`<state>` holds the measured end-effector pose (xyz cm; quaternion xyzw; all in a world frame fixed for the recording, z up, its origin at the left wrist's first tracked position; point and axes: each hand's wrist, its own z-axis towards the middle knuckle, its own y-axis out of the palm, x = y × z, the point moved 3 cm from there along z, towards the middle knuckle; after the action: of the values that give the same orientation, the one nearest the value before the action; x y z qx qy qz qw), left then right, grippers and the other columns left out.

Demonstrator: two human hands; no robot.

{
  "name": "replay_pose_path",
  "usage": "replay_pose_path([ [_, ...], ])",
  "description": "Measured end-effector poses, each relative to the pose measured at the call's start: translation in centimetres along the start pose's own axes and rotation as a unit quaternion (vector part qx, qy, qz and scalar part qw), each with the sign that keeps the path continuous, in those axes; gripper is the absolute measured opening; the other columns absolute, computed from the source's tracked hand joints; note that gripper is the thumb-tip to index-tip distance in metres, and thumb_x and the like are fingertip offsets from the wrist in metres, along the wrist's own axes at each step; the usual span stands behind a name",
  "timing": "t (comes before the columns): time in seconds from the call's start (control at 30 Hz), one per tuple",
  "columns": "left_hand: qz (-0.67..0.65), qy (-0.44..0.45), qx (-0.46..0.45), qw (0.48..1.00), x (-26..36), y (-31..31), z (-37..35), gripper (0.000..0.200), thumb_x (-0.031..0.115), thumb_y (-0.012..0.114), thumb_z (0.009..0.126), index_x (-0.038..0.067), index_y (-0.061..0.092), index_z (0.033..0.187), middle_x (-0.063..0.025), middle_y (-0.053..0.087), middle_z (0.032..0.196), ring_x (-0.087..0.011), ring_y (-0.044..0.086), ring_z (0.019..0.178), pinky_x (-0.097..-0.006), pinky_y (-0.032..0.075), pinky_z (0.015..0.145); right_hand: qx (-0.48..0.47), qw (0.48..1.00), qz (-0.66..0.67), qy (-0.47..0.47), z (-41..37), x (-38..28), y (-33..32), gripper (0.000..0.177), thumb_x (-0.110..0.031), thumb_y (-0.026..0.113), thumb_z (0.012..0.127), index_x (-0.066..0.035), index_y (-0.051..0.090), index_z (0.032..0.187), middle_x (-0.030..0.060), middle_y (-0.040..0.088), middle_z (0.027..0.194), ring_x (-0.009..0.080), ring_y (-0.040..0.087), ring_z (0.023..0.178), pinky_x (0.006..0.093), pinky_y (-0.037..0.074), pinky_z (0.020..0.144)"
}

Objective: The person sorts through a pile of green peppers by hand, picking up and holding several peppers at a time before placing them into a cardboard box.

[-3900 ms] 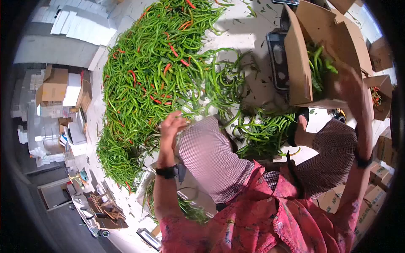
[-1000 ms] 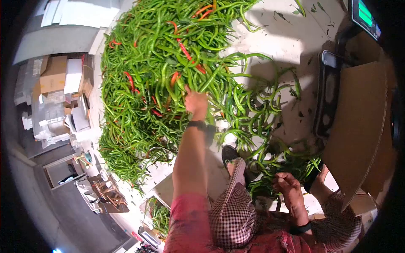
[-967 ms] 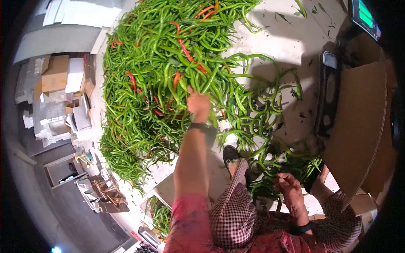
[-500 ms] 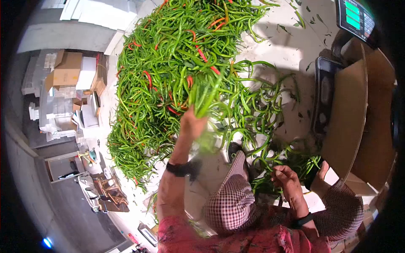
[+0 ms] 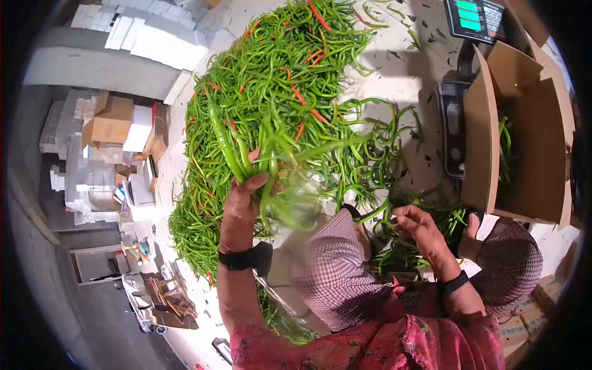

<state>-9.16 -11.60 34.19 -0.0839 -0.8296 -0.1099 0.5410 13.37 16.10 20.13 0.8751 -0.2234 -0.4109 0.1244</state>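
My left hand [image 5: 243, 200] is closed round a bunch of long green chillies [image 5: 225, 139], held above a large heap of green chillies [image 5: 228, 68] with some red ones mixed in. Several chillies just right of that hand are blurred by motion. On the right, my right hand [image 5: 422, 231] has its fingers loosely bent and a little apart, with nothing visible in them. It is above a smaller group of green chillies [image 5: 394, 256] between my legs. A dark band is on each wrist.
An open cardboard box [image 5: 481, 139] with some green chillies inside stands on a black scale [image 5: 452, 126] at the right. The scale's display [image 5: 470, 17] glows green at the top. Boxes [image 5: 111, 123] are stacked at the left. My knees [image 5: 333, 268] are below my hands.
My left hand has moved left and slightly down, still holding green chillies. My right hand has risen slightly and its fingers have loosened. The view has shifted, showing more of the box's inside.
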Motion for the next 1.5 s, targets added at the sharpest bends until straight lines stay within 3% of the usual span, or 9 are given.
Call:
replay_pose_path([
  [0.03, -0.042, -0.013, -0.028, 0.999, 0.3, -0.5, -0.5, 0.074, 0.01, 0.072, 0.072, -0.004, 0.041, 0.137, -0.0137, 0.06, 0.117, -0.0248, 0.064, 0.095, -0.0373, 0.059, 0.073, -0.017, 1.0, -0.003, -0.019, -0.1, -0.6, 0.5, 0.02, -0.02, 0.06, 0.093, -0.007, 0.06, 0.108, 0.0005, 0.062, 0.095, 0.0113, 0.059, 0.084, 0.0277, 0.046, 0.074],
  [0.27, -0.05, -0.046, -0.09, 0.994, 2.6, 4.4, -5.8, 0.073, 0.006, 0.07, 0.071, -0.001, 0.042, 0.138, -0.0114, 0.06, 0.118, -0.0227, 0.062, 0.097, -0.0361, 0.055, 0.083, -0.084, 0.97, -0.132, -0.187, 0.9, -3.5, 6.7, 0.044, -0.017, 0.071, 0.083, -0.005, 0.055, 0.123, 0.0045, 0.056, 0.118, 0.017, 0.055, 0.104, 0.0338, 0.045, 0.09],
  [0.3, -0.014, -0.016, -0.073, 0.997, 3.1, 6.6, -6.3, 0.077, 0.016, 0.076, 0.068, 0.0, 0.042, 0.135, -0.0098, 0.061, 0.084, -0.0184, 0.057, 0.06, -0.0338, 0.052, 0.06, -0.047, 0.929, -0.182, -0.319, 0.5, -4.6, 7.8, 0.05, -0.015, 0.071, 0.082, -0.005, 0.052, 0.127, 0.0069, 0.053, 0.125, 0.0204, 0.054, 0.109, 0.0355, 0.044, 0.093],
  [0.33, -0.014, -0.02, -0.08, 0.996, 3.1, 7.7, -6.9, 0.077, 0.016, 0.076, 0.068, 0.0, 0.042, 0.135, -0.0098, 0.061, 0.084, -0.0184, 0.057, 0.06, -0.0338, 0.052, 0.06, -0.009, 0.867, -0.231, -0.442, -0.2, -5.6, 8.6, 0.056, -0.013, 0.072, 0.08, -0.006, 0.049, 0.131, 0.0093, 0.049, 0.131, 0.0237, 0.052, 0.115, 0.0372, 0.042, 0.097],
  [0.67, -0.19, -0.049, -0.161, 0.967, -1.2, 14.0, -9.0, 0.05, 0.025, 0.071, 0.076, 0.003, 0.051, 0.116, -0.0051, 0.051, 0.077, -0.0138, 0.049, 0.063, -0.0309, 0.044, 0.069, -0.034, 0.953, -0.179, -0.243, 0.2, -3.4, 3.8, 0.038, -0.019, 0.061, 0.089, 0.0, 0.055, 0.121, 0.0137, 0.067, 0.105, 0.0217, 0.065, 0.098, 0.0331, 0.05, 0.086],
  [0.7, -0.318, -0.097, -0.19, 0.924, -2.0, 14.0, -9.0, 0.055, 0.014, 0.067, 0.078, 0.012, 0.047, 0.129, -0.0117, 0.059, 0.106, -0.0264, 0.061, 0.095, -0.0484, 0.054, 0.084, -0.029, 0.953, -0.179, -0.243, -1.0, -4.3, 3.8, 0.038, -0.019, 0.061, 0.089, 0.0, 0.055, 0.121, 0.0137, 0.067, 0.105, 0.0217, 0.065, 0.098, 0.0331, 0.05, 0.086],
  [0.9, -0.243, -0.151, -0.233, 0.93, -6.3, 16.7, -10.7, 0.052, 0.019, 0.062, 0.082, 0.001, 0.044, 0.128, -0.0116, 0.058, 0.093, -0.0244, 0.06, 0.078, -0.0475, 0.056, 0.069, -0.216, 0.954, 0.124, -0.165, -7.7, -9.3, 4.8, 0.039, -0.022, 0.064, 0.09, 0.004, 0.056, 0.118, 0.007, 0.064, 0.107, 0.0137, 0.059, 0.102, 0.0275, 0.047, 0.088],
  [1.17, -0.133, -0.085, -0.222, 0.962, -9.1, 19.2, -9.8, 0.052, 0.0, 0.062, 0.077, -0.001, 0.045, 0.126, -0.0121, 0.062, 0.103, -0.0212, 0.063, 0.088, -0.0325, 0.054, 0.075, 0.005, 0.966, 0.117, -0.229, -6.6, -5.3, 1.7, 0.009, -0.013, 0.064, 0.09, -0.005, 0.061, 0.087, -0.0039, 0.058, 0.075, 0.0036, 0.05, 0.067, 0.0188, 0.041, 0.062],
  [1.5, -0.059, -0.087, -0.166, 0.98, -11.0, 20.1, -10.6, 0.051, 0.001, 0.069, 0.078, 0.002, 0.047, 0.123, -0.0075, 0.063, 0.099, -0.015, 0.063, 0.081, -0.0279, 0.055, 0.054, 0.046, 0.969, 0.068, -0.234, -10.4, -4.4, -1.0, 0.031, -0.013, 0.063, 0.09, -0.004, 0.056, 0.119, -0.0001, 0.059, 0.107, 0.0067, 0.051, 0.099, 0.0248, 0.041, 0.087],
])
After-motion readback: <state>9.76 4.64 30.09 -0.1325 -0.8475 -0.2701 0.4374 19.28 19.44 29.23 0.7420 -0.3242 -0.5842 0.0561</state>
